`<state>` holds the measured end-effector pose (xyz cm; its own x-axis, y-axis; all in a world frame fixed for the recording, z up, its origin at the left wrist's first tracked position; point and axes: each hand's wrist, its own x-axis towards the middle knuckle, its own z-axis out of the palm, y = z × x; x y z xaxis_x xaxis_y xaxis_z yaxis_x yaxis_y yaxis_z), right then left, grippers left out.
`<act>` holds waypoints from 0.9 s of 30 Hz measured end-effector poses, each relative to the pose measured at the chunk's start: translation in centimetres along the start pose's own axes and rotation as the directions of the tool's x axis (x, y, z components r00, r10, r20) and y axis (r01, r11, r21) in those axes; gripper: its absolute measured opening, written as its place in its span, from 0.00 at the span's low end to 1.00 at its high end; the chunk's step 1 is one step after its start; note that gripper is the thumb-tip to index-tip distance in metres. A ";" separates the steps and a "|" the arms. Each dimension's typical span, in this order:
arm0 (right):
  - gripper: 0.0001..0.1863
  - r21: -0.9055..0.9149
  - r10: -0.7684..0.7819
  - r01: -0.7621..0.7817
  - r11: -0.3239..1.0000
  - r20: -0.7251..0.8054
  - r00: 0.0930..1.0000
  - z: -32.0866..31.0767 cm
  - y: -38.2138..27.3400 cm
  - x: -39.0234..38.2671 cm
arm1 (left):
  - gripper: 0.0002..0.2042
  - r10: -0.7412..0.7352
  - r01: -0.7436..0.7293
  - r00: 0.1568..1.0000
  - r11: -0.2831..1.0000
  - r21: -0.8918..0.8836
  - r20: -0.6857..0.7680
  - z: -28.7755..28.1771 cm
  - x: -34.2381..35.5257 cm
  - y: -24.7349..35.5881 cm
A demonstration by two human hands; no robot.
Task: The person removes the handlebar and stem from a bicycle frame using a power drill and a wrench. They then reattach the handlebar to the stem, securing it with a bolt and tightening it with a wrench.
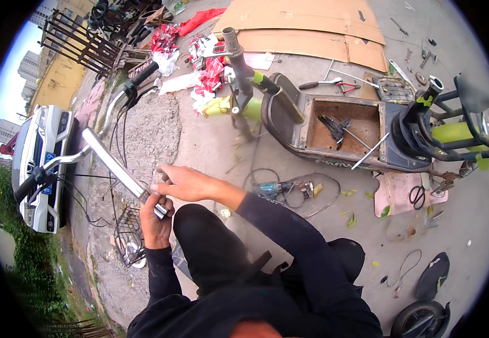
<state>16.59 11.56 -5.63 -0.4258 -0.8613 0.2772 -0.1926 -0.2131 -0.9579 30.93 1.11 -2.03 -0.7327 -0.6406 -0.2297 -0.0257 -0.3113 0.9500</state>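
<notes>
A shiny chrome handlebar stem (111, 156) slants across in front of me, its lower end toward my knees. My left hand (156, 224) is wrapped round the stem close to that lower end, where a short bright piece of tube sticks out below the fingers. Against the same spot, my right hand (185, 183) has its fingers curled and pinched beside the left thumb. Whatever lies between those right fingertips is hidden. At the stem's top, the curved handlebar carries black grips (26, 187) and dangling cables (123, 132).
A stripped scooter frame (323, 160) with an open rusty compartment stands to the right, loose tools on it. A corded power tool (278, 188) lies before my knees. Cardboard (306, 28) covers ground beyond. A wire basket (129, 236) and white car (44, 169) are at left.
</notes>
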 end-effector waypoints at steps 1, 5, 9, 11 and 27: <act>0.32 0.060 0.021 -0.023 0.998 0.032 0.999 1.1 -0.1 0.0 | 0.06 -0.033 0.040 0.997 0.994 -0.097 0.073 0.2 0.8 0.2; 0.29 0.105 0.050 -0.030 0.994 -0.196 0.979 4.4 -1.4 -0.7 | 0.08 -0.136 0.201 0.952 0.953 -0.227 0.273 -2.9 5.3 -0.1; 0.24 -0.029 0.046 -0.060 0.998 -0.356 0.933 5.3 1.3 -0.8 | 0.08 -0.172 0.195 0.977 0.959 -0.206 0.126 -0.1 4.2 -3.0; 0.23 0.006 0.099 -0.105 0.994 -0.394 0.914 5.7 1.3 -1.1 | 0.08 -0.198 0.230 0.968 0.945 -0.231 0.152 -1.9 5.8 -4.1; 0.25 -0.388 0.168 -0.313 0.867 -0.362 0.917 0.5 8.0 -1.4 | 0.14 0.246 -0.393 0.908 0.783 0.483 0.339 0.1 12.9 -14.0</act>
<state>16.10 10.83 -13.75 -0.7431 -0.6582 0.1202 -0.3769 0.2633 -0.8880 21.79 -2.67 -18.30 -0.9023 -0.4200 0.0974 -0.0604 0.3469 0.9360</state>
